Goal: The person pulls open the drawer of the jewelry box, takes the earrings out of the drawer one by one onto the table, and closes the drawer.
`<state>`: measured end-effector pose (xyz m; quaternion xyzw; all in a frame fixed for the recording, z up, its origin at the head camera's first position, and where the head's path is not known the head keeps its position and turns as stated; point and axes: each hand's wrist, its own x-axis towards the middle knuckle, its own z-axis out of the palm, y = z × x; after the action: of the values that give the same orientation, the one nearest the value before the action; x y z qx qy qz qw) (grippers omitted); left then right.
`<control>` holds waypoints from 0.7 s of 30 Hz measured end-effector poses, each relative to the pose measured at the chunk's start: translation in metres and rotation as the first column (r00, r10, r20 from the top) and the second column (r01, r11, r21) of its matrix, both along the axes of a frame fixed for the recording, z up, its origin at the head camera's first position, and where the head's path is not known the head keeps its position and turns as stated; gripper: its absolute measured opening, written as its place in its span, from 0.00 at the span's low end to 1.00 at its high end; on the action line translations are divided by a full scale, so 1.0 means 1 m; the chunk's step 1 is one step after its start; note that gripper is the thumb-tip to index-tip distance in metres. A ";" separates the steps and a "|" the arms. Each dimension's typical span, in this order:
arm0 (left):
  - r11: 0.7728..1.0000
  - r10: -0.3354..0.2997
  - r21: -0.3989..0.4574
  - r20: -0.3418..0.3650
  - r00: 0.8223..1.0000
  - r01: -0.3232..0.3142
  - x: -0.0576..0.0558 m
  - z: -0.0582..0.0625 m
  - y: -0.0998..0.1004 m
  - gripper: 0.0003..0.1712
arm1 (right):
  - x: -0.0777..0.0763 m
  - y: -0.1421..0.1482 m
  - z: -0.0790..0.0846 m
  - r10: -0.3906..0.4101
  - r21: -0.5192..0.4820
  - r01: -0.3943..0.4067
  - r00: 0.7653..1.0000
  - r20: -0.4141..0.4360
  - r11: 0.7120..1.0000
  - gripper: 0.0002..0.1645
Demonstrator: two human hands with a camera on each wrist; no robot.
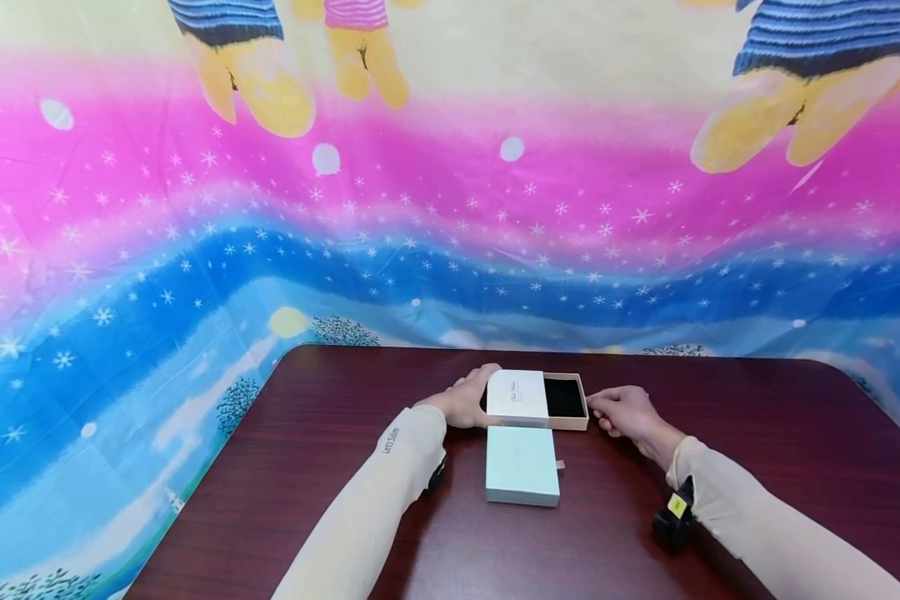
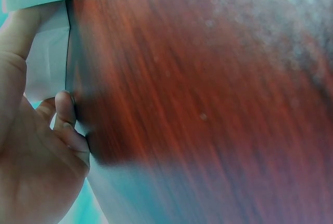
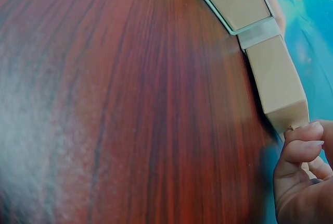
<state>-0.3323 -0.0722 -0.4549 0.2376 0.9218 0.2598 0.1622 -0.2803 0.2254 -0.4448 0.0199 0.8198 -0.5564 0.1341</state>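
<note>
A white sleeve (image 1: pixel 516 394) with dark lettering lies on the table, and a tan drawer (image 3: pixel 276 75) sticks out of its right end, showing a black inside (image 1: pixel 564 398). My left hand (image 1: pixel 465 402) grips the sleeve at its left end, with the thumb along the near side and fingers at the far side. At the drawer's right end, my right hand (image 1: pixel 626 412) pinches a small pull tab (image 3: pixel 292 127) between thumb and fingers. Directly in front of the sleeve is a closed mint-green box (image 1: pixel 521 467) with a small ribbon tab (image 1: pixel 560 464) on its right side.
The dark red-brown wooden table (image 1: pixel 780 433) extends to both sides of the boxes. Behind it hangs a colourful printed cloth (image 1: pixel 450 208), close to the table's back edge. A black wrist camera (image 1: pixel 673 517) is strapped at the right sleeve cuff.
</note>
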 end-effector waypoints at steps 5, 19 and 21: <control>1.000 0.000 -0.002 -0.007 1.000 0.000 0.001 0.001 0.001 0.57 | -0.002 -0.001 -0.003 0.010 0.007 -0.010 1.000 -0.006 1.000 0.22; 1.000 -0.002 -0.002 0.003 1.000 0.002 0.001 0.001 0.001 0.57 | 0.000 -0.006 -0.001 0.000 -0.010 0.000 1.000 -0.016 1.000 0.21; 1.000 -0.003 0.000 -0.001 1.000 0.003 0.001 0.000 0.001 0.57 | -0.001 -0.007 -0.001 -0.003 -0.007 0.003 1.000 -0.021 1.000 0.22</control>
<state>-0.3312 -0.0713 -0.4545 0.2390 0.9216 0.2596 0.1619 -0.2810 0.2184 -0.4463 0.0149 0.8191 -0.5597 0.1249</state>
